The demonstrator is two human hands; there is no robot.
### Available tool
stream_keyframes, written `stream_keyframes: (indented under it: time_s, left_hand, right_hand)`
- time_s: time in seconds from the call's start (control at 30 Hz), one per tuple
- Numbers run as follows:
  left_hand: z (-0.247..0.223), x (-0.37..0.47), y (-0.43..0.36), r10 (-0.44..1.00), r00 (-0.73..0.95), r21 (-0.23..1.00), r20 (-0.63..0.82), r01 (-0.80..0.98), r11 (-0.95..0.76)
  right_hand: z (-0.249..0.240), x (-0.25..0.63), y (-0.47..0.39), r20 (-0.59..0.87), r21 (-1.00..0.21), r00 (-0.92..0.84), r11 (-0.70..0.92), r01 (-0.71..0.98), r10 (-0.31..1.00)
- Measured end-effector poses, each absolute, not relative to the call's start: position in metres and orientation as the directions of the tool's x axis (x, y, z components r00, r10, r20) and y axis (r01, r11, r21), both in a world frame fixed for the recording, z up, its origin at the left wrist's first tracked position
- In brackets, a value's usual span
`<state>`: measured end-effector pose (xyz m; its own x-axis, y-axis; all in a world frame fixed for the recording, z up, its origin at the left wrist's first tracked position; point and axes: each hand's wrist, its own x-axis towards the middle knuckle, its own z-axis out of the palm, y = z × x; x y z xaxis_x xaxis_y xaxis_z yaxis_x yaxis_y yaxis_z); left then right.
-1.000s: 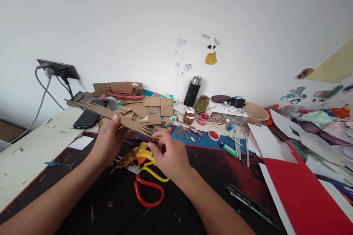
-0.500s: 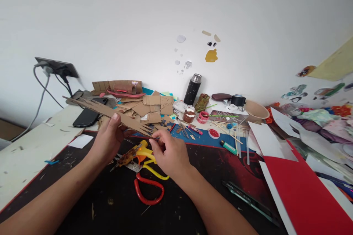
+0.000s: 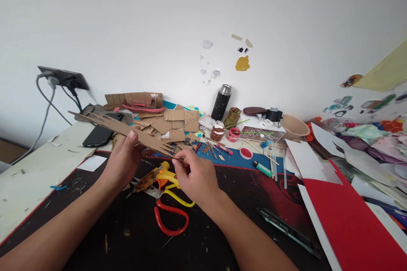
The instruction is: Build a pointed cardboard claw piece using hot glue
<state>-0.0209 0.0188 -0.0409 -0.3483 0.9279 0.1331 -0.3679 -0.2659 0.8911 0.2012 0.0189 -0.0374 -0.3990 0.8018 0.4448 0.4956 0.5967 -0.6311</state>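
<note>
A long strip of brown cardboard [image 3: 148, 140], cut into narrow pointed prongs at both ends, is held up over the black mat. My left hand [image 3: 124, 161] grips its middle, thumb on top and fingers underneath. At the right end, my right hand [image 3: 195, 173] pinches the tip of a prong between thumb and fingers. Below the strip lie a yellow glue gun [image 3: 163, 172] with a small orange light and, partly under it, scissors with red handles [image 3: 171, 220]. Another yellow loop beside them is partly hidden.
Cardboard pieces [image 3: 173, 125] pile up behind my hands, near a small red model boat [image 3: 143, 108]. Paint jars [image 3: 218, 132] and a black thermos [image 3: 221, 102] stand at the back. A utility knife [image 3: 288, 230] and red paper [image 3: 359, 220] lie to the right; a phone [image 3: 100, 134] lies left.
The view has shifted very slightly. Both hands keep the same hold on the cardboard strip, whose left end has moved a little to the left.
</note>
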Motion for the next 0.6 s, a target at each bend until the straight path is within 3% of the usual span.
stream_keyframes:
  time_s: [0.6]
  left_hand:
    - [-0.0418, -0.0233, 0.0193, 0.925, -0.351, 0.9, 0.145, -0.342, -0.271]
  right_hand:
    - [-0.0384, 0.2026, 0.0197, 0.475, -0.563, -0.417, 0.632, 0.532, 0.774]
